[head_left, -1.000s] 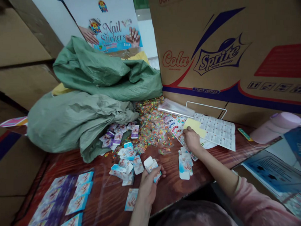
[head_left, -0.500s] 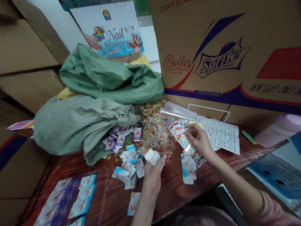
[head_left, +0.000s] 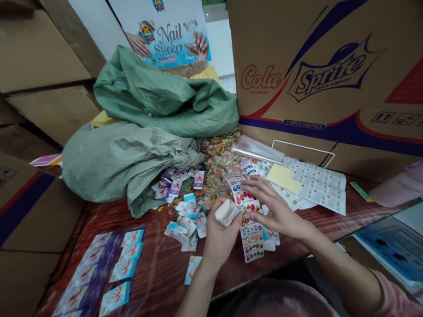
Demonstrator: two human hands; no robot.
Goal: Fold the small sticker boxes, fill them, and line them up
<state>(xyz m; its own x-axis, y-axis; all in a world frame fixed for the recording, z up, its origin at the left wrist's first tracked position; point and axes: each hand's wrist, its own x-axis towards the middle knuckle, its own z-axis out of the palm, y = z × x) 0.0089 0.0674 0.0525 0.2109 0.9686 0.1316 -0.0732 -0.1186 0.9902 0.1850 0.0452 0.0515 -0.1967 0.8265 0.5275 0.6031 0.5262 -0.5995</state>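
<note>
My left hand [head_left: 220,239] is closed around a small white box [head_left: 226,212], its top open toward me and its inside visible. Beside it, my right hand [head_left: 274,209] grips a long sticker sheet [head_left: 253,245] printed with rows of colourful stickers; the thumb and fingers cover its middle. Flat blue-and-white cartons [head_left: 271,237] lie partly hidden behind the sheet and right hand. Left of my left hand is a loose heap of small blue-and-white boxes [head_left: 186,220], with a single one [head_left: 193,269] nearer the table edge.
Purple boxes [head_left: 176,187] spill beside a grey-green sack [head_left: 128,160]. Colourful small pieces [head_left: 218,163] cover the table's back. Rows of boxes [head_left: 118,296] stand front left. Printed sheets [head_left: 315,180], a wire frame [head_left: 302,148], a pink bottle [head_left: 401,183] and a large carton [head_left: 321,88] are right.
My right hand has brought the sticker sheet off the other sheets, leftward toward the box. My left hand has turned the box so its open top shows. The view has shifted slightly.
</note>
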